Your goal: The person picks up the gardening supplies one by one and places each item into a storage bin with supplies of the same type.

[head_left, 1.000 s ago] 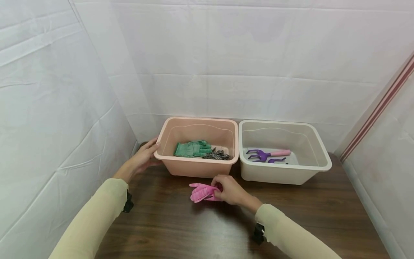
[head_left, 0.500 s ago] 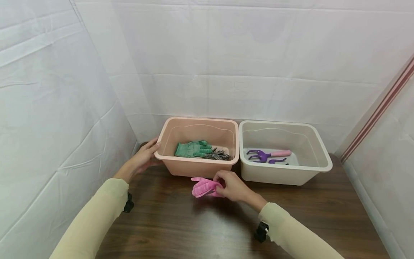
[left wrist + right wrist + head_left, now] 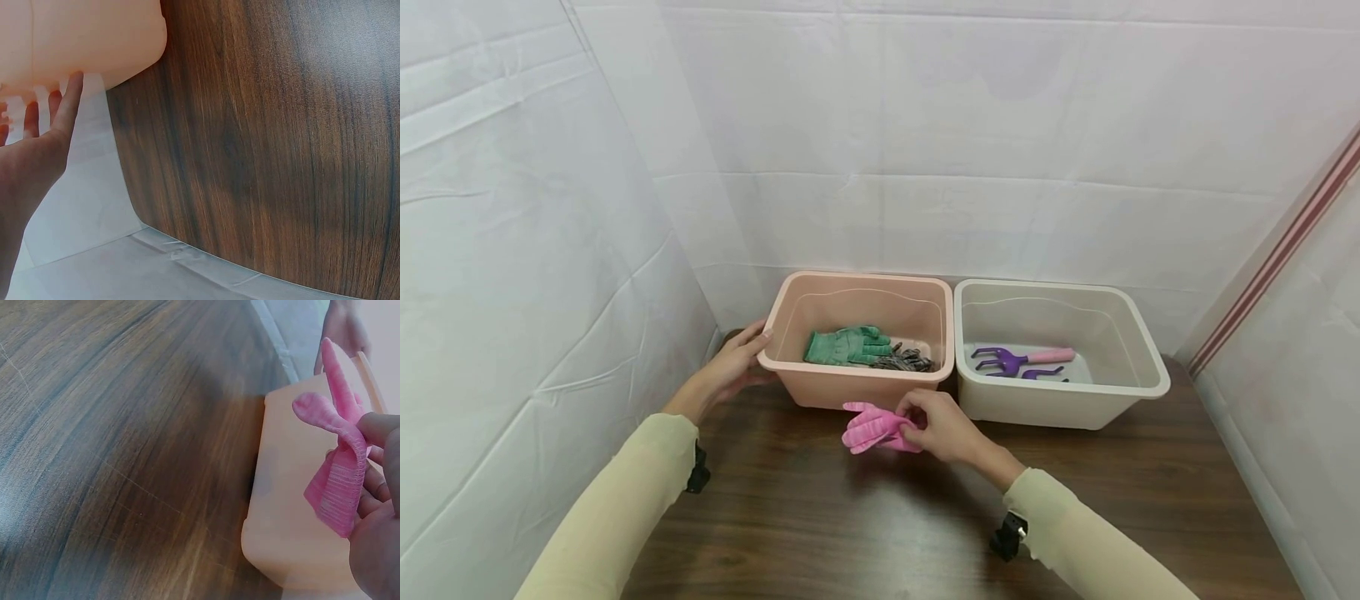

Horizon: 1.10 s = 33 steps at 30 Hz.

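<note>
My right hand [image 3: 943, 425] pinches a pink knit glove [image 3: 867, 428] between thumb and fingers, in front of the peach bin [image 3: 850, 393]. In the right wrist view the glove [image 3: 340, 494] hangs folded, its fingers pointing up and its cuff down, with the bin's wall behind it. My left hand [image 3: 730, 367] rests against the bin's left side near the rim; the left wrist view shows its fairly straight fingers [image 3: 69, 109] touching the wall. Inside the bin lie a green glove [image 3: 841, 345] and a dark, striped, cord-like bundle [image 3: 908, 360].
A cream bin [image 3: 1037, 405] stands right beside the peach one. It holds a purple hand rake [image 3: 1009, 360] with a pink handle and another purple piece [image 3: 1041, 372], partly hidden by the front wall. White sheeting [image 3: 880, 150] encloses the brown wooden table [image 3: 820, 533].
My right hand has lifted the pink glove a little and moved slightly toward the peach bin. The left hand and both bins have stayed in place.
</note>
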{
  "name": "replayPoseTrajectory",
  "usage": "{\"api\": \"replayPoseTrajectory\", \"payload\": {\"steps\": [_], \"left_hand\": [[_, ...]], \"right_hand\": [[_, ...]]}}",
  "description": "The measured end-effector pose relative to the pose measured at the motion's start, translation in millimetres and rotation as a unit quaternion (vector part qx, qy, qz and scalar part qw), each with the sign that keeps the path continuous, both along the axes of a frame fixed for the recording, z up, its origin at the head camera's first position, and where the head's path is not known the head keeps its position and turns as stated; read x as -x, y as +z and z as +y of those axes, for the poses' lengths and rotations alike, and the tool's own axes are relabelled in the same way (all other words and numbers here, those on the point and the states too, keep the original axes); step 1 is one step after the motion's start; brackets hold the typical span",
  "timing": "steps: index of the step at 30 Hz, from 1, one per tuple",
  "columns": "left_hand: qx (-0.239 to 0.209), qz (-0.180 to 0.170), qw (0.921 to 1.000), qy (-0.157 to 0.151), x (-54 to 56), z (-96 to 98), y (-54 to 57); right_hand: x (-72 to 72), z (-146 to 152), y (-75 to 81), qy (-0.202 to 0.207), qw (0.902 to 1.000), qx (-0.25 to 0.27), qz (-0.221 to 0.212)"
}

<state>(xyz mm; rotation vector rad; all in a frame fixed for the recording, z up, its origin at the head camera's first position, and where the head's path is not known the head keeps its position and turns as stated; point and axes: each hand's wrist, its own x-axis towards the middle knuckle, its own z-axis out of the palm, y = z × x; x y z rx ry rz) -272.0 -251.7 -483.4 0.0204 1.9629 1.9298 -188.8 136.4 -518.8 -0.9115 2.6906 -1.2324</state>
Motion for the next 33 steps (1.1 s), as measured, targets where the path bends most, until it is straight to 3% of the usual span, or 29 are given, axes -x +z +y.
{"api": "replayPoseTrajectory", "payload": {"steps": [22, 33], "left_hand": [[0.005, 0.001, 1.0000, 0.003, 0.2, 0.0, -0.5], [0.000, -0.004, 1.0000, 0.006, 0.6, 0.6, -0.1]], "right_hand": [[-1.3, -1.7, 21.7, 0.003, 0.9998, 0.016, -0.009], [1.4, -8.8, 47.0, 0.024, 0.9994, 0.025, 0.011]]}}
